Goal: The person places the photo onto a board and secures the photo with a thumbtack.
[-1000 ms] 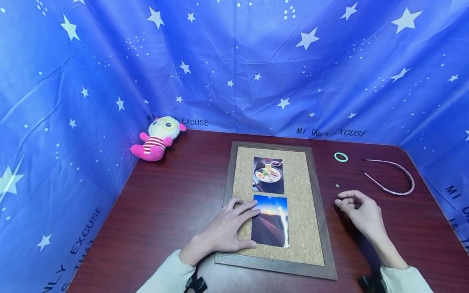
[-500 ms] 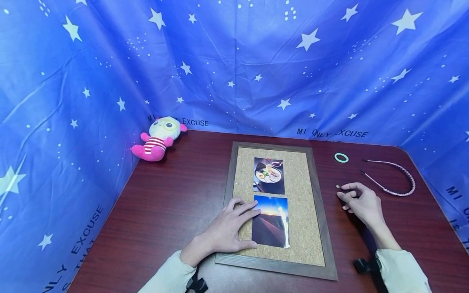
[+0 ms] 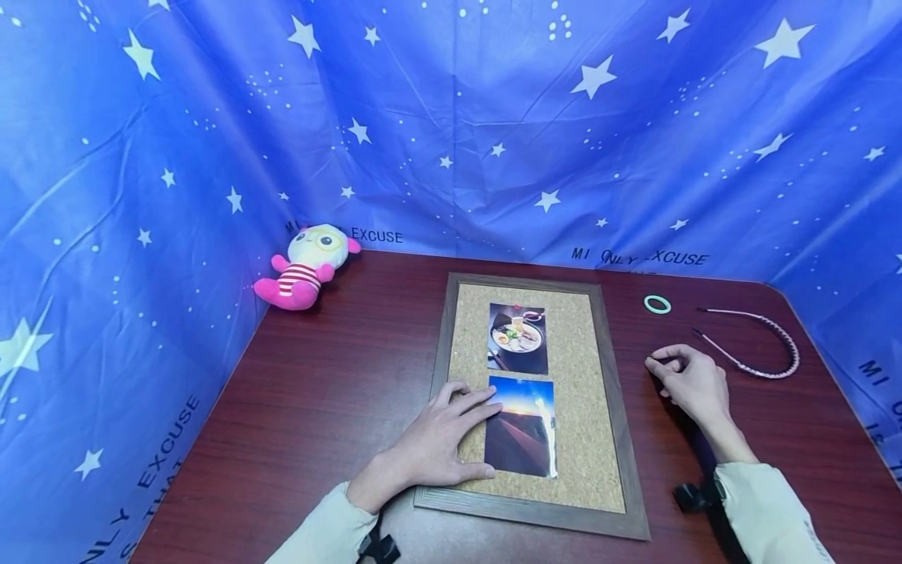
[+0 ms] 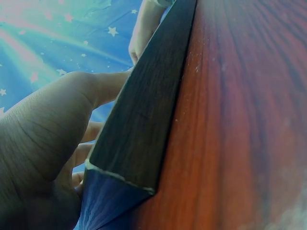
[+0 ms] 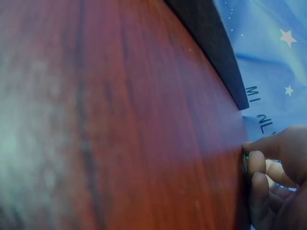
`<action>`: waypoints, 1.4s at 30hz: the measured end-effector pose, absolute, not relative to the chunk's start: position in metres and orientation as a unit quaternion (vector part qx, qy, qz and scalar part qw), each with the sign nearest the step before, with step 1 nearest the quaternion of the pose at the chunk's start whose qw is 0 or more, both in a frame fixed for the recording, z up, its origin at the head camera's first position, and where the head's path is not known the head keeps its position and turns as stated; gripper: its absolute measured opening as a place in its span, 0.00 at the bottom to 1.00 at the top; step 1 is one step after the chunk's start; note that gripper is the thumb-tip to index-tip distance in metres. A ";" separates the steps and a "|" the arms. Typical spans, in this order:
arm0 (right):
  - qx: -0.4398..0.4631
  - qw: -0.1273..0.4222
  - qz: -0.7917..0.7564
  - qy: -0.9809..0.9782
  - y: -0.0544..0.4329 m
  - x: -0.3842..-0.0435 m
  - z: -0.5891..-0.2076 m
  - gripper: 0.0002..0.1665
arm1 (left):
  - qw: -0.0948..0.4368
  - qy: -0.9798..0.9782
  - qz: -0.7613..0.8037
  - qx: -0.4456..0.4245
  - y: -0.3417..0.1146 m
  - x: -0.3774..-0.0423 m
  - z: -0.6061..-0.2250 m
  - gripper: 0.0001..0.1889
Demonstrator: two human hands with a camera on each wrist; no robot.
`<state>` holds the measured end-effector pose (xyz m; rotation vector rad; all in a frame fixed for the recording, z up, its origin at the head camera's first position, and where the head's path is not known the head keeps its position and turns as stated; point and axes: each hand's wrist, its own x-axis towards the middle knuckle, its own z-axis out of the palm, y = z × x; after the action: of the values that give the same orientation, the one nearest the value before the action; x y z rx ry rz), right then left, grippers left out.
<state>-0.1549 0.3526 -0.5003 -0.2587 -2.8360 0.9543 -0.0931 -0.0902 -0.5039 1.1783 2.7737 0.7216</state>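
Note:
My left hand (image 3: pixel 440 439) rests spread on the cork board (image 3: pixel 585 439), its fingertips on the left edge of a sunset road photo (image 3: pixel 520 439). Above that photo is a ramen photo (image 3: pixel 517 337) with a red pushpin (image 3: pixel 517 307) at its top edge. The board's wooden frame (image 4: pixel 144 105) passes beside my left hand in the left wrist view. To the right of the board, my right hand (image 3: pixel 694 384) pinches a small green pushpin (image 5: pixel 246 160) at the table surface. The fingertips hide most of this pin.
A mint-green ring (image 3: pixel 658 305) and a braided headband (image 3: pixel 789 345) lie beyond my right hand. A pink and white plush toy (image 3: pixel 303 270) sits at the table's back left. Blue starry cloth (image 3: pixel 451 117) hangs around the dark red table (image 3: pixel 317 392).
My right hand has moved forward to the small pin, and its fingertips now cover it. My left hand and the photos stay in place.

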 end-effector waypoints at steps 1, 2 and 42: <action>-0.087 0.068 0.314 -0.943 0.352 -0.155 -0.500 0.18 | 0.021 0.895 0.232 0.380 -0.090 -0.093 -0.504 0.47; -0.087 0.067 0.311 -0.944 0.353 -0.156 -0.500 0.17 | 0.021 0.895 0.232 0.380 -0.090 -0.093 -0.504 0.47; 0.085 0.087 0.477 -0.870 0.274 -0.130 -0.449 0.09 | 0.024 0.895 0.239 0.377 -0.090 -0.093 -0.504 0.47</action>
<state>-0.1301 0.2742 -0.4495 0.2521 -2.5932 1.4220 -0.0925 -0.0903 -0.5039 1.1659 2.7693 0.7382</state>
